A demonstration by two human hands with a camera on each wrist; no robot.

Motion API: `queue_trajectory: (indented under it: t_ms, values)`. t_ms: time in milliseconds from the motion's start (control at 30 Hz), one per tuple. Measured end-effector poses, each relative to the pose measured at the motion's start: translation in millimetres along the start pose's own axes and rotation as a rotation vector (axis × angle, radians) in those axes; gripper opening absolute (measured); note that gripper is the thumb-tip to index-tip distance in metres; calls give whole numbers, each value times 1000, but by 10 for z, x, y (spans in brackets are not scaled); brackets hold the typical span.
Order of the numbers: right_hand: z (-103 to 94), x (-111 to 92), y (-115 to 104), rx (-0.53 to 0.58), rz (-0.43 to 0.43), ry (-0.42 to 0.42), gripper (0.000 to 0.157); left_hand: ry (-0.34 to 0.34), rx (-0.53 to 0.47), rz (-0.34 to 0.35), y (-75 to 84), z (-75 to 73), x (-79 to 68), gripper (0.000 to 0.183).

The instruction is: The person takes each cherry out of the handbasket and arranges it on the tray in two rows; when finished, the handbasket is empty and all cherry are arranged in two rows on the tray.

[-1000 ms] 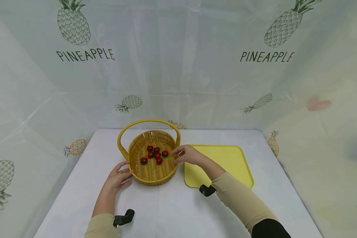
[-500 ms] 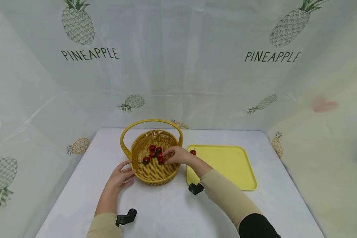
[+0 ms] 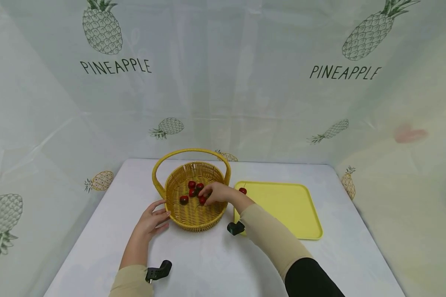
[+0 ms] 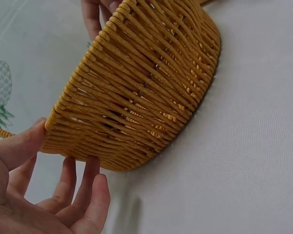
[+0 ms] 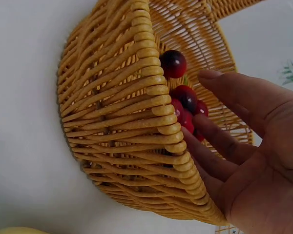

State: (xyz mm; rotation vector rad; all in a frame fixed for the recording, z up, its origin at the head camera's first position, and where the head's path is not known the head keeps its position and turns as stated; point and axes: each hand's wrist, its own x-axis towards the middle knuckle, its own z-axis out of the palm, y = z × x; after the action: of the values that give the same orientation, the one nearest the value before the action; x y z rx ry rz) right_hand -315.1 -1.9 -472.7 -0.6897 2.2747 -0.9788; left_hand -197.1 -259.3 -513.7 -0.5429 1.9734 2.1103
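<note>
Basket [image 3: 193, 216] = ref. point; it stands upright on the white table [image 3: 204, 264], handle [image 3: 193, 149] raised.

L hand [image 3: 150, 218]: at basket's L side. Fingers apart; tips rest on outer wall & rim [image 4: 78, 73].

R hand [image 3: 219, 193]: enters over basket's R rim. Fingers & thumb apart, tips down among the cherries [image 3: 192, 192]; fingers curve in near the closest fruit. Cannot tell from these views if any tip presses one.

Cherries: dark red, grouped on the basket floor, approx. mid; one lies apart, toward basket's L side. Exact qty. unclear, as R hand covers part of the group.

Single cherry [image 3: 243, 190], w/ stem: outside basket, to its R, on the tray [image 3: 282, 210] near the edge facing basket.

Tray: yellow, rect., R of basket; R sleeve [image 3: 275, 239] covers its near corner on the basket side.

Backdrop [image 3: 238, 90]: behind basket, pineapple prints & text.
</note>
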Motion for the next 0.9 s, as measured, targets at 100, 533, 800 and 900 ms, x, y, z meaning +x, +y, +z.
queue_trajectory:
  t_ms: [100, 533, 800, 900]
  values:
    - [-2, 38, -2, -8, 21, -16, 35, 5, 6, 3, 9, 6, 3, 59]
    - [44, 132, 11, -21, 79, -60, 35, 15, 0, -5, 17, 4, 6, 60]
    - [89, 151, 11, -45, 107, -60, 34, 12, -2, -11, 15, 17, -4, 60]
    - [100, 159, 17, -54, 115, -53, 33, 19, 1, -13, 13, 19, -6, 58]
